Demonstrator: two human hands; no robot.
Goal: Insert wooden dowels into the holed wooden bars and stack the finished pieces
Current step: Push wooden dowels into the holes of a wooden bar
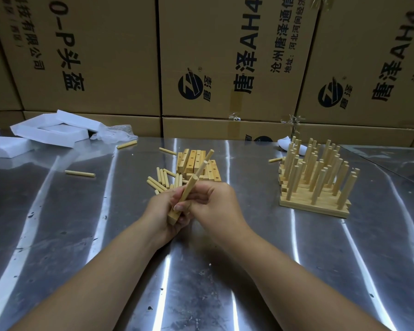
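My left hand (164, 212) grips a holed wooden bar (173, 218) held end-on above the metal table (225, 271). Three dowels stick up from the bar, tilted to the right. My right hand (213, 203) pinches the nearest dowel (189, 191) where it enters the bar. Behind my hands lie loose dowels (161, 179) and a pile of empty holed bars (196, 164). To the right stands the stack of finished pieces (317, 187), its many dowels pointing up.
Stray dowels lie at the left (79, 173), back left (126, 144), back centre (167, 151) and beside the stack (275, 160). White foam pieces (50, 130) and clear plastic wrap (115, 133) sit at the back left. Cardboard boxes (225, 56) wall off the table's far edge.
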